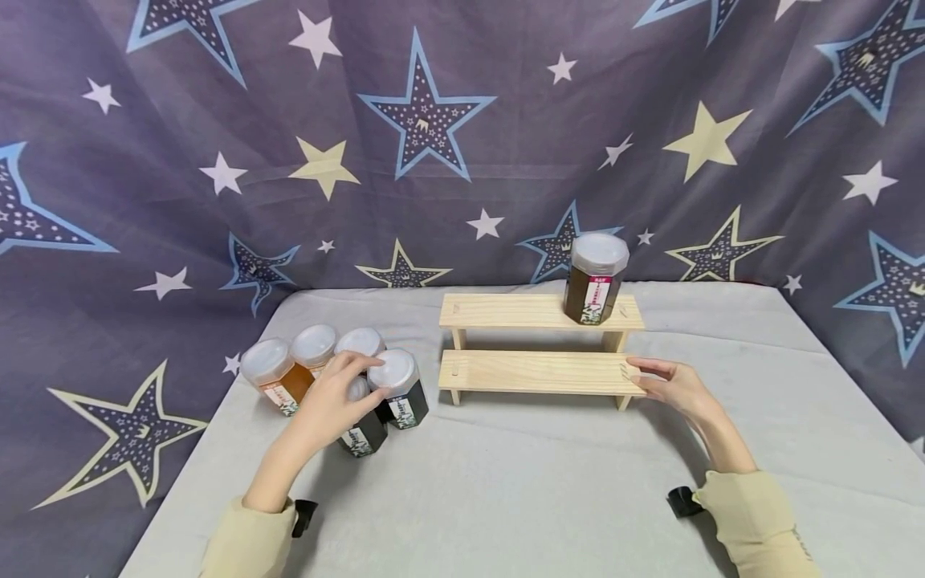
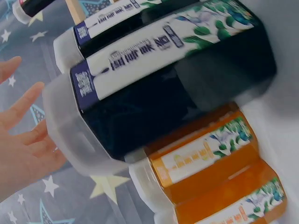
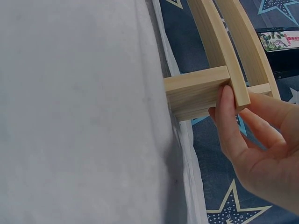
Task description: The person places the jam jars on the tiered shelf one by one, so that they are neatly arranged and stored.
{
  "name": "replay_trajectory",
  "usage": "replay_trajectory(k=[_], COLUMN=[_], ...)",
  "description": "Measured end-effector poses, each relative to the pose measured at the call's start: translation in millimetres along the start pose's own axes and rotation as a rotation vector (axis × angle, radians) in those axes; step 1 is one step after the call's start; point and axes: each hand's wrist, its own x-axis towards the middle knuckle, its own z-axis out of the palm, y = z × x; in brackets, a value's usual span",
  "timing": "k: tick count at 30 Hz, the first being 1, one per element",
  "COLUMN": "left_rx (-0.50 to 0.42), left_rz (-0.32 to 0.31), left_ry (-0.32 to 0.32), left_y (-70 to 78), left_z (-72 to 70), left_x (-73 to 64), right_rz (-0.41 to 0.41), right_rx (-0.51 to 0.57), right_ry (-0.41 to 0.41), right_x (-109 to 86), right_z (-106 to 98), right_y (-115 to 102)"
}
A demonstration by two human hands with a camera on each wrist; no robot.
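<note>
Starry cloth [image 1: 499, 185] is hung behind the table [image 1: 506, 490]. The wooden rack [image 1: 535, 371] is pinched by the right hand [image 1: 678, 390], presumably for steadiness; left of it, the left hand [image 1: 332, 405] is held ungripping over a dark jar [image 1: 413, 407], fingers seemingly spread to suit its lid [image 1: 395, 371].

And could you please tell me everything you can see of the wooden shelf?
The shelf looks like pale, bare wood with visible grain: two long, narrow boards, the back one higher, carried on supports near the ends, with small marks near the board ends. It stands upright on the light grey cloth, before the star-patterned curtain. One dark jar with a whitish lid stands on the upper board, toward its right end. The right hand grips the lower board's right end.
</note>
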Motion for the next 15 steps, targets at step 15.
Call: replay_trajectory(k=[15], left_rx=[-0.015], left_rz=[0.019], left_ry=[0.054], left_y=[-15.8], left_z=[-3.2], left_x=[-18.7], right_rz=[-0.013], right_rx=[0.008], right_ry=[0.003], right_x=[0.9], right_z=[1], right_y=[2])
